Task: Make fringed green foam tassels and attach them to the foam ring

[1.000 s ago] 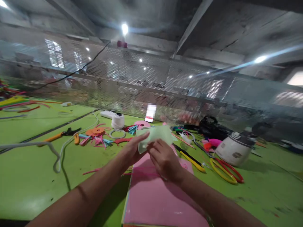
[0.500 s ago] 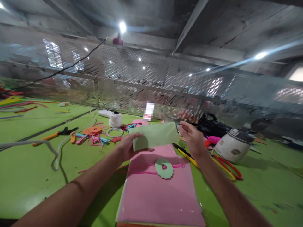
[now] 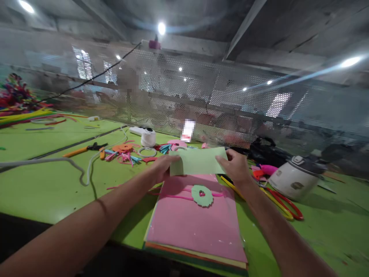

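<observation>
Left hand (image 3: 161, 168): fingers pinching the left end of a pale green paper strip (image 3: 200, 161), thumb over its face. Right hand (image 3: 238, 166): fingers gripping the strip's right end, thumb likewise in front. The strip spans the space between both sets of fingers, face toward the wearer, left end shaded and slightly curved. It is positioned over the far end of a sheet stack (image 3: 193, 231) with a pink top; contact between the two cannot be determined.

Nearer the wearer than the fingers, and between them, a scalloped green paper disc (image 3: 196, 198) lies on the stack. Pink cords (image 3: 179, 197) run out from it on both sides, the longer ones toward the left forearm.

Just beside the right fingers, on the near side: a yellow-handled cutter (image 3: 235, 188), partly covered by the wrist. Farther right: scissors (image 3: 291, 209) with red and yellow handles, and a white vessel (image 3: 288, 177) with a grey top. Beyond the right fingers: a black bag (image 3: 266, 153).

Beyond the left fingers: a white ring (image 3: 140, 152), an orange paper flower (image 3: 122, 148) and a white thread spool (image 3: 148, 139). Well left of them, orange-handled pliers (image 3: 77, 151) rest on the green desk (image 3: 43, 196). Beyond the strip, a phone (image 3: 188, 130) stands propped, screen lit.
</observation>
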The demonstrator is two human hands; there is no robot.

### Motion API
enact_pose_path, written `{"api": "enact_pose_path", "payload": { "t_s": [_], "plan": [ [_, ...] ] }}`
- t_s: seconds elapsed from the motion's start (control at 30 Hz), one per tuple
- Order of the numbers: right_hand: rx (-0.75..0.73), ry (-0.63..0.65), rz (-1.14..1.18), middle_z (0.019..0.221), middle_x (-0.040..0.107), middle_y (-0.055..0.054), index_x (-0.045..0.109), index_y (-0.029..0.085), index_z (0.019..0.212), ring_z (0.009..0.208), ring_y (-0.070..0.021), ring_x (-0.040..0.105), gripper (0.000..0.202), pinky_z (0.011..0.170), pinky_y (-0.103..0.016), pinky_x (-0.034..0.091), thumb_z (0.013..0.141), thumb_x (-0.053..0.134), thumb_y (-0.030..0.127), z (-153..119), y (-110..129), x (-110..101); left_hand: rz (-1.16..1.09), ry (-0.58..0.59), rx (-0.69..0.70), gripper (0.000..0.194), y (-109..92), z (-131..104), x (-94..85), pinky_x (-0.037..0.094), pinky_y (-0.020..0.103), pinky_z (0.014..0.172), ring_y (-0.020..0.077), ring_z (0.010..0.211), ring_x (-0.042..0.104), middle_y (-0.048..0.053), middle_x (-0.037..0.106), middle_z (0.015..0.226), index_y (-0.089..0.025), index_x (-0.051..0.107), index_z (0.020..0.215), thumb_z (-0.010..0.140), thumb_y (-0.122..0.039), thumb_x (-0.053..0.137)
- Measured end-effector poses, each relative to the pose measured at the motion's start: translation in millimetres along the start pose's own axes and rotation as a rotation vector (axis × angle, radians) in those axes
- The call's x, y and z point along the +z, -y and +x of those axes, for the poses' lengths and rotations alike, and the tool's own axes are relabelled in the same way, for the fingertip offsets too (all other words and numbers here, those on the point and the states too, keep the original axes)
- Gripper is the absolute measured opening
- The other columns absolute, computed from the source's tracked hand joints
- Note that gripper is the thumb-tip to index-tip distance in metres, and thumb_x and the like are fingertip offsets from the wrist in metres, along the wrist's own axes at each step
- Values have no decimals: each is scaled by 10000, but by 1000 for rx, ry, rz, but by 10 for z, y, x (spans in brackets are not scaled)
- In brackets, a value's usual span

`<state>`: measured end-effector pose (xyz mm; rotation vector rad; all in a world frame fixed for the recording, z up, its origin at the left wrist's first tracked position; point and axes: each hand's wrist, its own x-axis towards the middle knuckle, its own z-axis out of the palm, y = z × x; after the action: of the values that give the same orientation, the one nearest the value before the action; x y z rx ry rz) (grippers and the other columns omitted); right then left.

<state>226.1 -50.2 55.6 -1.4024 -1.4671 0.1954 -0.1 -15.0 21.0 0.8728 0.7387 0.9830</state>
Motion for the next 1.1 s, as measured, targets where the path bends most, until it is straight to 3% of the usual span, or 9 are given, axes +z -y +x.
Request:
{"api": "enact_pose_path", "payload": {
  "t_s": [0.2,0.33,0.47,0.6,0.7,0.87,0.93,1.03,1.1],
  "plan": [
    [-171,37,-126,543,488,38,553,177,631,519,-118,402,127,527,-261,314,705,595,272,-245,193,215,11,46,52,136,83,-61,103,547,459,629,227,664,612,108,635,732,-89,606,875,773,-153,543],
    [-246,158,-58,668,605,0,614,165,826,587,-134,521,115,581,-254,413,746,583,243,-417,245,407,-44,300,62,227,132,-119,172,523,418,742,227,790,623,141,653,884,-98,616,978,829,-248,535],
    [-238,263,19,762,655,-33,624,156,1001,663,-156,594,268,644,-275,478,745,547,155,-505,262,490,-49,476,75,381,172,-144,204,506,323,730,191,774,621,131,657,849,-88,637,940,857,-434,503],
    [-232,302,90,866,679,-71,626,158,1039,742,-187,625,285,685,-302,505,767,545,183,-558,308,488,55,396,182,252,191,-144,198,502,240,623,151,701,614,89,653,807,-100,638,923,768,-297,662],
    [-212,282,163,872,685,-71,645,183,994,736,-190,637,225,668,-307,515,809,527,237,-551,321,448,26,320,170,224,170,-133,166,538,290,592,168,673,619,92,646,795,-105,628,897,793,-304,626],
    [-214,24,122,848,673,-72,672,166,891,728,-181,609,193,692,-320,489,811,568,308,-363,283,261,1,375,137,306,104,-132,117,562,330,545,218,705,654,132,651,881,-126,574,1075,837,-318,561],
    [-158,117,158,826,671,-63,679,164,873,730,-178,597,228,683,-314,478,807,582,359,-280,266,183,-1,392,99,340,87,-147,120,560,328,526,234,698,663,164,651,913,-105,549,1114,847,-315,542],
    [34,430,346,681,632,-29,671,156,789,604,-148,557,332,566,-280,454,817,549,464,-233,256,133,-4,375,67,349,73,-171,136,548,314,474,234,661,663,182,654,924,-87,528,1138,852,-287,527],
    [115,503,419,593,587,-3,638,157,696,525,-127,515,361,500,-257,418,800,561,494,-249,261,146,-3,392,62,352,68,-182,140,534,291,445,233,657,663,182,657,927,-89,526,1143,859,-296,515]
  ]
}}
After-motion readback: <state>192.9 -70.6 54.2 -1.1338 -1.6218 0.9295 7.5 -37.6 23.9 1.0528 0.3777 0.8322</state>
